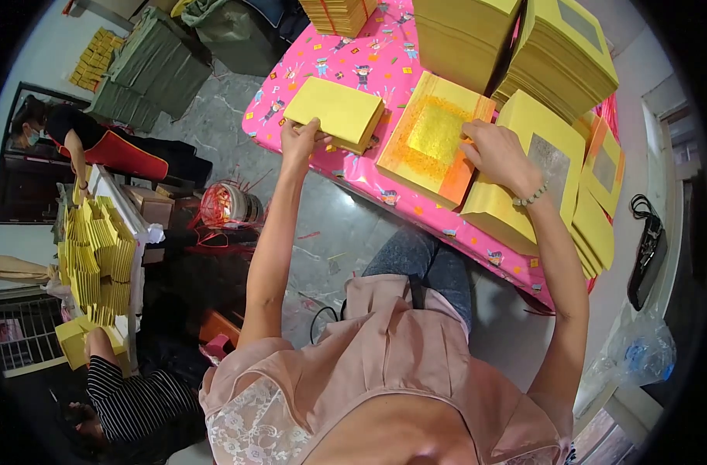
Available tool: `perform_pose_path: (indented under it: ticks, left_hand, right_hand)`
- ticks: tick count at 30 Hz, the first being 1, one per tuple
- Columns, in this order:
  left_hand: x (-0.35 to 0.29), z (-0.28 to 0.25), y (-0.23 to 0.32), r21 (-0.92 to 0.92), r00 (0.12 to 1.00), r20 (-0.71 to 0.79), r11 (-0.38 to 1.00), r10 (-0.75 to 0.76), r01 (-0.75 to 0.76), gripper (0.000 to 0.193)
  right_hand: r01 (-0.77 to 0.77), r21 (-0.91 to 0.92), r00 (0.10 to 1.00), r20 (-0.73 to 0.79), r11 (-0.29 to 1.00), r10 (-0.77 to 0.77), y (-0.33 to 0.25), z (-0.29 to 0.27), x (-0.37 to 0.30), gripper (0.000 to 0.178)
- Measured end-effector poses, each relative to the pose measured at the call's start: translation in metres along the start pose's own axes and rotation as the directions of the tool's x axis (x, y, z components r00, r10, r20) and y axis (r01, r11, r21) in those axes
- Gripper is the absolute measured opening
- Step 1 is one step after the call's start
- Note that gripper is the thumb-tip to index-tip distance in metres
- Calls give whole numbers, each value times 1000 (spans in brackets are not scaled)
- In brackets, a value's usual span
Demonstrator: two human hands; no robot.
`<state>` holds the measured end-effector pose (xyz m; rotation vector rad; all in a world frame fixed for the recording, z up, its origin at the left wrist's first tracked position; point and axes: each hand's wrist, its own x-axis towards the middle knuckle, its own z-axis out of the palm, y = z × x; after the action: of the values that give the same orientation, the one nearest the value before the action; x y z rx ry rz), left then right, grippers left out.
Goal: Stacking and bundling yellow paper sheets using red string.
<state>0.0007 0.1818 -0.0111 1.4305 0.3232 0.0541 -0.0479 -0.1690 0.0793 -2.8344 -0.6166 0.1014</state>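
Note:
My left hand [303, 139] grips the near left corner of a folded yellow paper stack [334, 108], its thumb on top and its other fingers at the side. To the right lies a thick pile of joss paper [438, 139], orange-edged with a gold square in its middle. My right hand [499, 153], a bead bracelet at its wrist, rests on that pile's right side. Its fingers are bent together at the gold square's edge; what they pinch, if anything, is hidden. Just under my right wrist is a yellow paper pile with a grey square [551, 163].
The pink patterned tablecloth [361, 74] covers the table. Tall yellow paper stacks [462, 39] stand at its far right. On the left, two people work by a table with fanned yellow papers [98, 248]. A bucket with red strings [233, 205] sits on the floor.

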Motion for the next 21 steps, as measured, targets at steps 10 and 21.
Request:
perform_pose_path:
  ticks: [10, 21]
  left_hand:
    - [3, 11, -10, 58, 982, -134, 990, 133, -127, 46]
    - [-12, 15, -7, 602, 878, -185, 757, 441, -254, 87]
  right_hand:
    - [4, 30, 1000, 21, 1000, -5, 1, 1, 0, 20]
    - [13, 33, 1000, 17, 999, -14, 3, 2, 0, 21]
